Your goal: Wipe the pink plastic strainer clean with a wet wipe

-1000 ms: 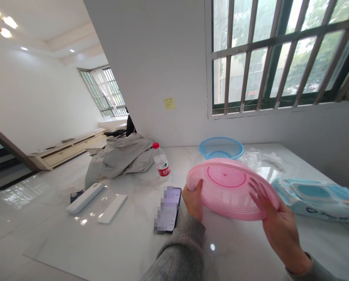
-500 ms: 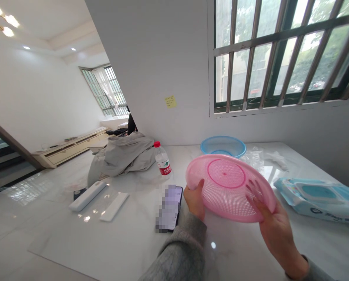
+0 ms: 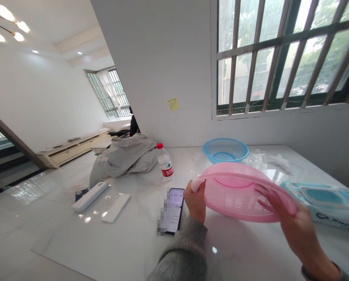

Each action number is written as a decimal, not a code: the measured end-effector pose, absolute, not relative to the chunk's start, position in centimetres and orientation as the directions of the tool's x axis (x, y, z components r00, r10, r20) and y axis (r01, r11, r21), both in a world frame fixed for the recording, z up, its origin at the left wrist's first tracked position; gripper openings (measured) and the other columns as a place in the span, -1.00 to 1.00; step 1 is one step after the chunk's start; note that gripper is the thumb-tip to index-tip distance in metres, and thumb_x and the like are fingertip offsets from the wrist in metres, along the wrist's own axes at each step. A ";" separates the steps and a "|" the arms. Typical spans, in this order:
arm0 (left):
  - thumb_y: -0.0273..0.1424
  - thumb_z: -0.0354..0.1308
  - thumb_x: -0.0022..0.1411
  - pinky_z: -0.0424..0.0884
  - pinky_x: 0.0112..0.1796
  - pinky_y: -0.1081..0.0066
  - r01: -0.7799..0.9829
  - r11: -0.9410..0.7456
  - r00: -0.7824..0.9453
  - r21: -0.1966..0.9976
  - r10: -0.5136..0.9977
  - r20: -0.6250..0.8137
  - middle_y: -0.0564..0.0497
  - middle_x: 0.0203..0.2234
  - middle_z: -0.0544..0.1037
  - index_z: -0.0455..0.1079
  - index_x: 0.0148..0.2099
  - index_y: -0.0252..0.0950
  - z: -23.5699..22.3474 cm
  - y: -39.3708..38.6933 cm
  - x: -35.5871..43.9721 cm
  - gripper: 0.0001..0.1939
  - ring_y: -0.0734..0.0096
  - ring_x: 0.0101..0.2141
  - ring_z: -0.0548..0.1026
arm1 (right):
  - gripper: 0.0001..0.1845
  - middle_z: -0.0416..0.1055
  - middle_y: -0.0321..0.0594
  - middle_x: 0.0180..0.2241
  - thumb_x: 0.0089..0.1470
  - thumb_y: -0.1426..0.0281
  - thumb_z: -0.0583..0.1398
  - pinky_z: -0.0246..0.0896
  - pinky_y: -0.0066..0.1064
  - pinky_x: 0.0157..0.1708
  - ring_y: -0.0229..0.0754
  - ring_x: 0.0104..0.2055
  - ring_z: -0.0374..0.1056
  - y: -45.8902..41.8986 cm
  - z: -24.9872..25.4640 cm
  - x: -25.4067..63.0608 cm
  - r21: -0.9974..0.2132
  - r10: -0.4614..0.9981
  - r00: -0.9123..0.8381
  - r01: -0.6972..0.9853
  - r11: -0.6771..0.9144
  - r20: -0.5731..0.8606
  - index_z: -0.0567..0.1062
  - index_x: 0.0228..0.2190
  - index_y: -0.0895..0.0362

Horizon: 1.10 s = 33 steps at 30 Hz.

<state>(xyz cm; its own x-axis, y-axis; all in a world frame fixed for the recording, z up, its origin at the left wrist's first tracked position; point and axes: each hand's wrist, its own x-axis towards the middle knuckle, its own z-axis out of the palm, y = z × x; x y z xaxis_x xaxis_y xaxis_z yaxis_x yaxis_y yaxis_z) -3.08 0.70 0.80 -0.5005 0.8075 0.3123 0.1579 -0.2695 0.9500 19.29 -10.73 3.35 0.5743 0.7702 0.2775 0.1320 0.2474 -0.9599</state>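
The left hand point(image 3: 195, 201) and right hand point(image 3: 297, 230) grasp opposite rims of the pink plastic colander point(image 3: 238, 199), holding it tilted above the marble table point(image 3: 74, 234) in a steady two-sided grip.

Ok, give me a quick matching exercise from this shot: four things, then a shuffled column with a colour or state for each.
Things:
1. pink basket
2. blue bowl
3. bottle
4. note

Colour or state:
A. yellow, stuck up flat
B. red cap, upright
C. held by left hand and right hand
D. see-through light blue, rim up

Pairs: 1-C, 2-D, 3-B, 4-A
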 end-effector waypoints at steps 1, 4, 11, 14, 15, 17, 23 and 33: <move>-0.20 0.50 0.03 0.37 -0.40 0.45 0.129 -0.273 -0.497 0.953 0.814 0.300 0.09 -0.57 0.58 0.61 -0.38 -0.27 0.7 0.7 -3.0 -0.75 0.40 -0.48 0.43 | -0.53 0.68 -0.12 -0.03 0.09 -0.05 0.39 0.52 0.22 0.09 0.29 0.05 0.57 -10.6 3.0 19.3 -0.962 0.769 0.586 0.076 0.262 0.256 0.73 -0.09 -0.03; -0.23 0.52 -0.01 0.36 -0.42 0.46 0.034 -0.262 -0.495 0.965 0.834 0.244 0.12 -0.57 0.56 0.61 -0.36 -0.28 0.5 0.9 -2.8 -0.74 0.43 -0.48 0.41 | -0.57 0.65 -0.15 0.06 0.12 0.00 0.40 0.53 0.22 0.10 0.28 0.13 0.53 -10.3 2.0 19.1 -0.946 0.761 0.605 -0.036 0.321 0.236 0.72 -0.05 -0.07; -0.15 0.54 -0.02 0.49 -0.41 0.37 -0.180 -0.195 -0.477 0.964 0.874 0.088 -0.05 -0.44 0.66 0.64 -0.29 -0.38 0.5 0.8 -1.8 -0.60 0.29 -0.42 0.57 | -0.52 0.65 -0.08 0.05 0.08 0.08 0.45 0.50 0.21 0.14 0.30 0.20 0.50 -10.5 2.0 17.0 -0.913 0.758 0.643 -0.234 0.335 0.113 0.69 0.00 -0.02; -0.16 0.56 -0.03 0.57 -0.32 0.29 -0.275 -0.165 -0.458 0.947 0.889 0.022 -0.17 -0.32 0.72 0.65 -0.17 -0.41 0.2 0.8 -1.4 -0.53 0.19 -0.33 0.65 | -0.50 0.64 -0.07 0.08 0.04 0.08 0.46 0.38 0.23 0.26 0.31 0.27 0.45 -10.7 2.3 15.6 -0.893 0.795 0.606 -0.348 0.285 0.017 0.68 0.00 -0.03; -0.17 0.56 -0.03 0.59 -0.30 0.28 -0.304 -0.155 -0.448 0.940 0.894 0.003 -0.20 -0.28 0.73 0.65 -0.14 -0.42 0.0 0.8 -1.3 -0.51 0.16 -0.30 0.67 | -0.47 0.62 -0.07 0.13 0.03 0.09 0.46 0.34 0.23 0.28 0.31 0.30 0.42 -10.8 2.3 15.1 -0.887 0.806 0.592 -0.377 0.267 -0.009 0.66 0.03 -0.04; -0.20 0.56 -0.01 0.62 -0.25 0.26 -0.353 -0.135 -0.421 0.926 0.907 -0.028 -0.25 -0.23 0.73 0.65 -0.10 -0.42 -0.4 0.8 -1.1 -0.51 0.14 -0.26 0.70 | -0.41 0.57 -0.09 0.20 0.03 0.10 0.45 0.29 0.23 0.31 0.31 0.34 0.38 -10.9 2.0 14.5 -0.879 0.820 0.571 -0.411 0.240 -0.044 0.63 0.09 -0.06; -0.26 0.56 0.02 0.63 -0.24 0.25 -0.379 -0.107 -0.381 0.919 0.923 -0.050 -0.29 -0.20 0.74 0.65 -0.10 -0.43 -1.3 0.9 -0.9 -0.55 0.12 -0.24 0.70 | -0.36 0.53 -0.10 0.25 0.03 0.12 0.47 0.33 0.17 0.29 0.27 0.35 0.37 -10.1 1.1 14.8 -0.870 0.853 0.522 -0.422 0.254 -0.004 0.60 0.15 -0.08; -0.18 0.56 -0.05 0.55 -0.28 0.30 -0.187 -0.212 -0.438 0.959 0.892 0.112 -0.09 -0.43 0.70 0.65 -0.28 -0.37 0.3 1.2 -2.1 -0.61 0.20 -0.35 0.63 | -0.47 0.69 -0.02 -0.02 0.02 0.09 0.48 0.67 -0.11 -0.29 0.30 0.11 0.57 -9.1 2.2 18.5 -0.951 0.842 0.539 -0.244 0.190 0.030 0.70 -0.03 0.09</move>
